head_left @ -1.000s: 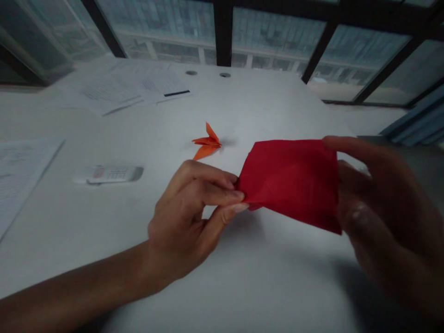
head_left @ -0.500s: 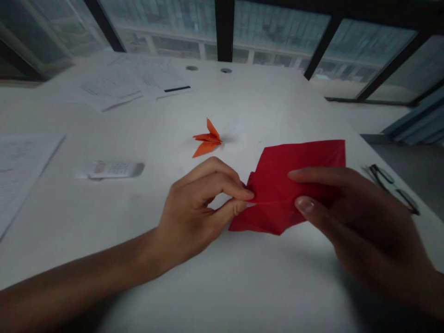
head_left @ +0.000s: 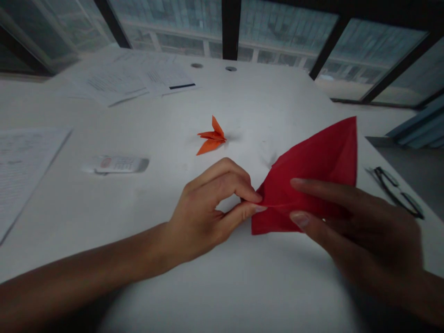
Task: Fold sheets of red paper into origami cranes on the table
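Held above the worktop (head_left: 215,296), between the two hands, the red paper (head_left: 312,159) was most at risk of being torn or tugged out of shape. The left hand (head_left: 215,212) pinched its left end between thumb and forefinger, while the right hand (head_left: 374,240) gripped the body, forefinger across the face and thumb near the lower edge; uneven pulling could have strained the sheet between them. A lesser danger was a crooked crease: the layers stood apart with nothing flat behind them, so one could have slipped over another. The smallest was a stray wrinkle, if the right fingertips pressed too hard into the unsupported middle.

The paper was a deep, matt red. Its broad upper panel rose to a pointed corner at the upper right and bowed rather than lying flat, with a slightly lighter facet along the right edge. A smaller flap hung below the pinch, squared at its left corner. Finest of all was a thin ridge running from the left fingertips toward the right thumb. How the layers met beneath the fingers was hidden.
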A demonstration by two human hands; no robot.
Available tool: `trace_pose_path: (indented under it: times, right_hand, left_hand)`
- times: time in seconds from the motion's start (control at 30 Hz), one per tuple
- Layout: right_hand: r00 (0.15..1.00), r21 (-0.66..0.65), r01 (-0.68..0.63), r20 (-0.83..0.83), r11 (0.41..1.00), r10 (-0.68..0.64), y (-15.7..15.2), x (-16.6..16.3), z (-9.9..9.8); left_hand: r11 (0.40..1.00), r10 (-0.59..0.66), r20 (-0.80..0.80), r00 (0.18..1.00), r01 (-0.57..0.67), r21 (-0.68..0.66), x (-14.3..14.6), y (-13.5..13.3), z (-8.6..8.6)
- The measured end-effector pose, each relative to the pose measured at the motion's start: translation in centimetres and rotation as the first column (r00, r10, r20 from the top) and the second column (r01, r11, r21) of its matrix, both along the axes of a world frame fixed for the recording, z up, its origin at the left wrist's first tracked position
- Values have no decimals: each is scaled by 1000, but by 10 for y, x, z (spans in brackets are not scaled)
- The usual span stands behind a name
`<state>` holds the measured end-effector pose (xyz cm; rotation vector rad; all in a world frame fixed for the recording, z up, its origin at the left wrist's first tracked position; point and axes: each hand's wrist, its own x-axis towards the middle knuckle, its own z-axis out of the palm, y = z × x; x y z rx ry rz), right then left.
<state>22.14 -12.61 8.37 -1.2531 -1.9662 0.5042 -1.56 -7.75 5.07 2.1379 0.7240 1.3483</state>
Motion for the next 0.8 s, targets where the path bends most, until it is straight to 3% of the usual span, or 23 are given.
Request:
trace_pose_path:
  times: [0.17, 0.37, 0.5, 0.63, 0.8]
  right_hand:
    - [990, -131, -106, -102, 986, 93, 3, 2, 0]
    - [959, -211, -224, -222, 951, 177, 4, -3, -3]
    - [920, -319, -269, -365, 909, 144, 7, -2, -3]
    - [873, -398, -282, -484, 873, 61, 11, 0, -4]
    - [875, -427, -152, -477, 891, -79, 16, -2, -7]
  left_hand:
    - [994, -63, 116, 991, 72, -76, 2, -2, -4]
    - [998, -57, 89, 994, 57, 6, 3, -4, -6]
    - [995, -100, 55, 993, 99, 23, 2, -2, -3]
    - [991, -41, 20, 999, 38, 127, 2, -2, 2]
    - [984, 26, -51, 998, -17, 176, 1, -4, 4]
